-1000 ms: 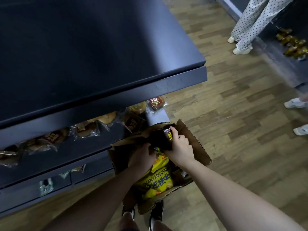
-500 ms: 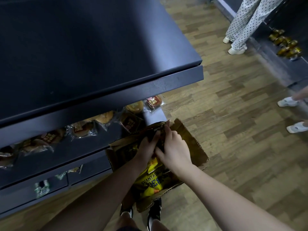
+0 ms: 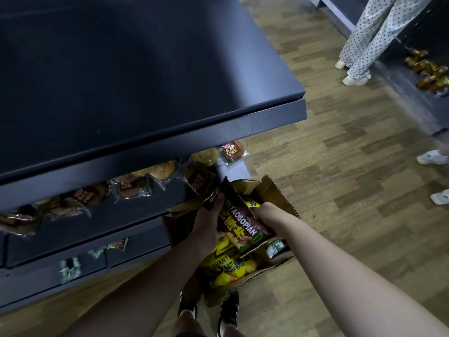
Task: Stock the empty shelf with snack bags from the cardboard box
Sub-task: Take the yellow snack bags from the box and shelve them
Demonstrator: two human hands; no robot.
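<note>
Both hands hold one dark brown glossy snack bag with yellow lettering [image 3: 239, 222] just above the open brown cardboard box [image 3: 279, 198] on the wooden floor; the left hand [image 3: 209, 220] has its fingers curled round the bag's upper left edge, and the right hand [image 3: 264, 215] grips its right side, fingers wrapped behind the film. Yellow snack bags [image 3: 228, 261] lie in the box beneath it. The wide dark blue metal shelf top [image 3: 145, 81] — bare across all that shows — juts out directly above the box.

The likely trouble is that overhang; a straight lift could catch the bag's raised top corner on the shelf's front lip [image 3: 170, 144] and crumple it or knock it loose. The slick film could also slip, since both grips sit on edges rather than under the weight. The wrapped buns on the lower shelf [image 3: 131, 186] sit near the left hand — a wide swing might drag one off.
</note>
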